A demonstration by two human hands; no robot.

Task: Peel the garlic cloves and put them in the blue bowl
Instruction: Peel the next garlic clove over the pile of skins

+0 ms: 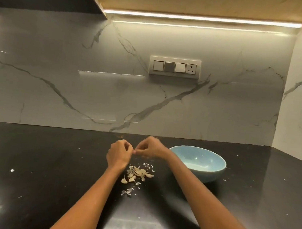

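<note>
The shallow, round, pale blue ceramic bowl (198, 163) sits on the glossy black stone worktop (46, 158), and everything else is placed from it. Just to its left, raised above the worktop, the person's two bare hands meet fingertip to fingertip. The left hand (118, 155) has its fingers curled inward, its grip closed around something small and pale that barely peeks out above the knuckles; it looks like a garlic clove, though too little of it shows to be sure. The right hand (150, 148), nearest the bowl's left rim, pinches with thumb and fingertips at the point where the hands touch; what it pinches is too small to make out.

Lower left of the bowl, below the hands, a loose heap of cream-coloured garlic cloves and papery skins (138, 173) lies on the worktop. A few thin white skin scraps (127, 191) lie a little further from the bowl, toward the person. The bowl's inside shows only smooth glaze with light reflections.

Behind the bowl rises a white marble wall with grey veins, carrying a white switch panel (174, 67) up and to the left.
</note>
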